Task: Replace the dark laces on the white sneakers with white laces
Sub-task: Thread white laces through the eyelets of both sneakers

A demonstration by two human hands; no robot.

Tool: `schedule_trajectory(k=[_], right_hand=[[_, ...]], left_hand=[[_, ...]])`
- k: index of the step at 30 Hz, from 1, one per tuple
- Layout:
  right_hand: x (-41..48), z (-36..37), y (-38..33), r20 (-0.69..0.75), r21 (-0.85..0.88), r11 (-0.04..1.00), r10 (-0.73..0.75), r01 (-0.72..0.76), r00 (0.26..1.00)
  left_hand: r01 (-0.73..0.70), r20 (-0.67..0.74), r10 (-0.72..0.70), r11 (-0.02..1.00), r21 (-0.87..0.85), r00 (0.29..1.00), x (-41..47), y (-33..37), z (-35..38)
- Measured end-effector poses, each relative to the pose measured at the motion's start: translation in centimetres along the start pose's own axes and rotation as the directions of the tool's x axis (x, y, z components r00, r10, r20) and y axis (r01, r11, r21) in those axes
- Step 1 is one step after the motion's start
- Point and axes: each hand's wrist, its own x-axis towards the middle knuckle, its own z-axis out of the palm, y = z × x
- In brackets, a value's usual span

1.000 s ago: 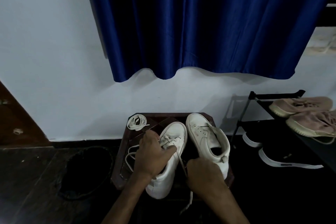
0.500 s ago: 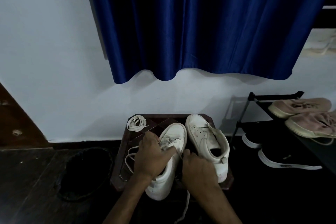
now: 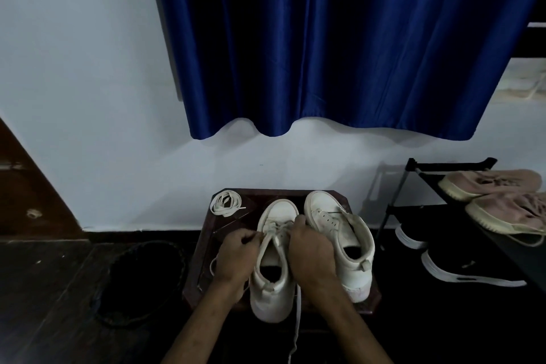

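Here we pinch the white lace point(image 3: 297, 316) with curled fingers of our left hand point(image 3: 236, 257) and right hand point(image 3: 310, 248), over the near sneaker point(image 3: 273, 289) on the dark worktop point(image 3: 206, 233). A blue curtain point(image 3: 339, 38) hangs on the pale wall behind, with a shoe rack point(image 3: 393, 210) at right.

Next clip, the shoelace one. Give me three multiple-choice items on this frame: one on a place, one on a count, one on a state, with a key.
1. Where does the coiled lace lie?
A. on the table's far left corner
B. hung on the curtain
C. on the floor

2. How many pink shoes sit on the rack's top shelf?
A. one
B. two
C. four

3. The right sneaker's eyelets are:
A. empty
B. laced dark
C. laced white

Key: 1 A, it lies by the table's far edge; 2 B, a pair lies side by side; 3 A, bare holes show.
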Motion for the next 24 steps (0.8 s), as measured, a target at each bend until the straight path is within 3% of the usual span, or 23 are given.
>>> schedule_trajectory(k=[5, 6, 8, 9, 11, 13, 15, 18, 21, 23, 24], right_hand=[[0.3, -1.5, 0.3, 0.006, -0.087, 0.994, -0.065, 0.065, 0.998], [0.4, -1.8, 0.4, 0.011, -0.028, 0.998, -0.052, 0.053, 0.999], [1.0, -3.1, 0.6, 0.085, 0.31, 0.948, 0.04, -0.065, 0.996], [1.4, -4.3, 0.6, 0.182, 0.554, 0.813, 0.095, -0.182, 0.979], [2.2, -7.4, 0.9, 0.397, 0.866, 0.305, 0.06, -0.395, 0.916], [2.9, -11.0, 1.6, 0.402, 0.909, -0.092, -0.074, -0.408, 0.913], [3.7, -14.3, 2.5, 0.27, 0.884, -0.351, -0.157, -0.31, 0.95], [4.6, -18.1, 3.0, 0.075, 0.832, -0.528, -0.196, -0.17, 0.978], [5.0, -20.7, 2.7, -0.036, 0.812, -0.578, -0.195, -0.085, 0.98], [5.1, -21.3, 2.1, -0.06, 0.811, -0.583, -0.157, -0.043, 0.986], [5.1, -21.3, 1.7, -0.064, 0.825, -0.565, -0.131, -0.021, 0.989]], left_hand=[[-0.024, 0.061, 0.01, 0.971, 0.238, 0.998, 0.3, 1.1, -0.1], [0.013, 0.099, -0.036, 0.974, 0.226, 0.994, 0.2, 1.7, -0.4], [0.14, 0.159, -0.15, 0.987, 0.074, 0.976, 0.1, 3.4, -1.1], [0.202, 0.168, -0.197, 0.979, -0.013, 0.966, 0.1, 4.4, -1.6], [0.212, 0.167, -0.185, 0.963, -0.164, 0.968, 0.5, 5.9, -3.0], [0.148, 0.157, -0.11, 0.954, -0.261, 0.981, 1.1, 7.1, -4.6], [0.048, 0.11, -0.016, 0.954, -0.295, 0.994, 1.8, 8.3, -5.9], [-0.122, 0.019, 0.128, 0.973, -0.194, 0.992, 2.7, 8.5, -6.8], [-0.221, 0.008, 0.222, 0.966, 0.133, 0.975, 4.0, 6.8, -6.9], [-0.217, 0.011, 0.242, 0.851, 0.479, 0.97, 3.9, 6.0, -6.6], [-0.227, 0.005, 0.271, 0.796, 0.561, 0.963, 3.5, 5.9, -6.3]])
